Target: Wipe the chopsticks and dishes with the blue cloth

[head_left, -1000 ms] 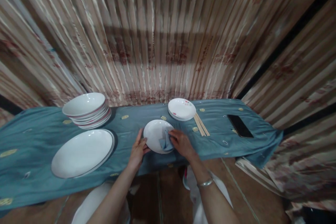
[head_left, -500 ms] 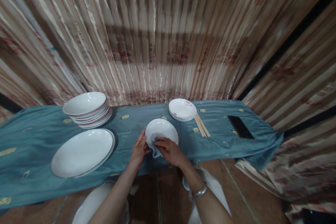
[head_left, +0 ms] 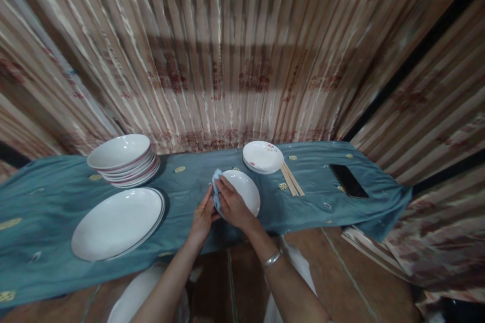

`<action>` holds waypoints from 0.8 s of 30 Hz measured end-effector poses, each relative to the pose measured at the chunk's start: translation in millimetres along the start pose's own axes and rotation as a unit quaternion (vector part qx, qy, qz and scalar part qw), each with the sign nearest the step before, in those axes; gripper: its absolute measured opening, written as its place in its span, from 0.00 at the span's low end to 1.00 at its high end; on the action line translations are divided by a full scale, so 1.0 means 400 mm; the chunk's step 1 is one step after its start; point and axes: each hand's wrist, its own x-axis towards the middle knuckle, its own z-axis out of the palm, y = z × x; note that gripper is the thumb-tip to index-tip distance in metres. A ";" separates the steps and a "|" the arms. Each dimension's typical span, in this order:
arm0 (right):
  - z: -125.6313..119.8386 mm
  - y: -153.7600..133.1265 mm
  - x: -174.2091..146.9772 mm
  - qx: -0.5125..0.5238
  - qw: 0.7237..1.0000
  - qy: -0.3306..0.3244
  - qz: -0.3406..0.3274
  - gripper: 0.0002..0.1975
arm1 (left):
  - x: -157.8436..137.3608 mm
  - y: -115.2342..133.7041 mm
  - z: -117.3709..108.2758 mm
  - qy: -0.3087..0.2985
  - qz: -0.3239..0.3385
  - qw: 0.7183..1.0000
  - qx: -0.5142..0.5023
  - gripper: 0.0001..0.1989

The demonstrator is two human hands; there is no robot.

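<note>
A small white plate [head_left: 248, 189] is held low over the front of the cloth-covered table. My left hand [head_left: 203, 214] grips its left edge, with the fingers partly hidden beneath it. My right hand [head_left: 233, 204] is closed on a light blue cloth [head_left: 217, 189], which presses against the plate's left rim. Beyond the plate, to the right, sits a short stack of floral plates [head_left: 262, 156]. Several wooden chopsticks [head_left: 292, 179] lie beside that stack.
On the left stand a stack of bowls [head_left: 119, 154] and some large oval plates [head_left: 117, 224]. A black phone [head_left: 348, 180] lies at the right on the teal tablecloth [head_left: 189, 186]. Pleated curtains [head_left: 220, 60] hang behind the table. White stools [head_left: 138, 292] are below.
My right hand has moved the cloth from the inside of the plate up and left to its left rim. My left hand still holds the plate.
</note>
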 end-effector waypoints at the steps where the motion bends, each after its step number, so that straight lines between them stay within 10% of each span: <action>1: 0.000 0.006 0.007 -0.012 1.000 0.004 -0.001 0.27 | 0.000 0.001 0.003 0.000 0.000 1.000 0.004 0.39; 24: -0.095 0.164 -0.026 -0.254 0.961 0.040 0.098 0.26 | -0.007 0.002 0.012 0.011 0.000 1.000 -0.001 0.42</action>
